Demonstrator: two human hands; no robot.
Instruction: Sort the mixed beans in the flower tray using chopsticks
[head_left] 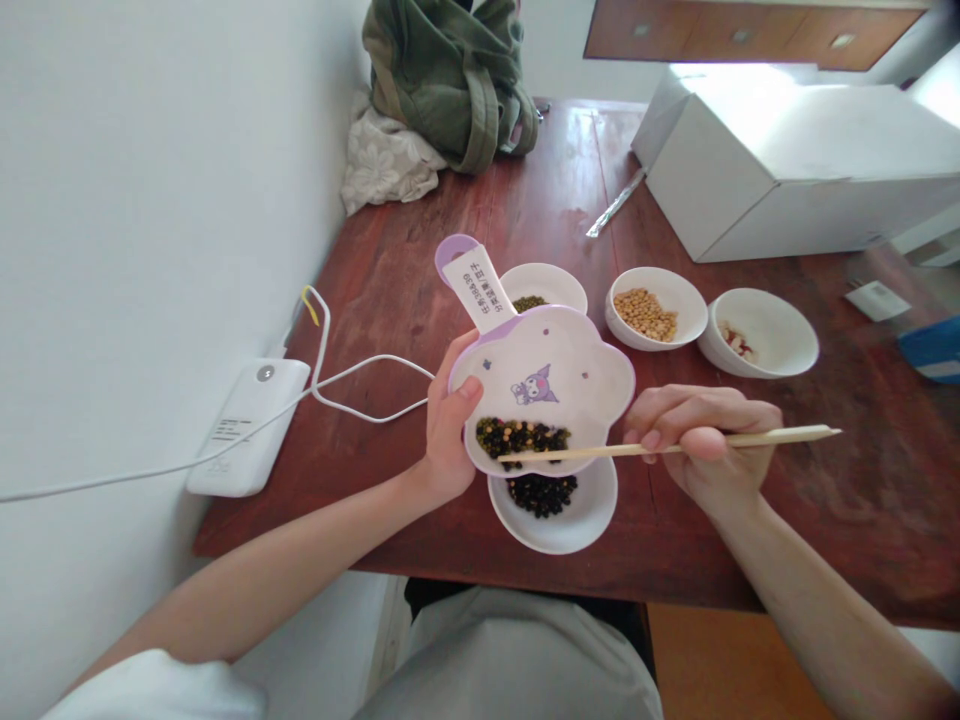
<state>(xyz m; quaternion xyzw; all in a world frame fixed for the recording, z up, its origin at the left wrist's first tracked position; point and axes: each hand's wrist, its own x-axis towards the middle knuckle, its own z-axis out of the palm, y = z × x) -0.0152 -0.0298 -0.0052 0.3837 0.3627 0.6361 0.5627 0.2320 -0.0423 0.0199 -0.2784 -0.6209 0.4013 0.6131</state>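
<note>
On the wooden table (390, 320), bean bowl (656, 290), white box (795, 180)

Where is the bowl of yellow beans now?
The white bowl of yellow beans sits right of the flower-shaped plate, between it and another white bowl, in the head view.

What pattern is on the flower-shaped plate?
The flower-shaped plate shows a purple cartoon character on white; head view.

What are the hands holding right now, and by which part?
The left hand grips a white-and-purple flower-shaped dish by its edge; the right hand holds thin wooden chopsticks around their middle.
</note>
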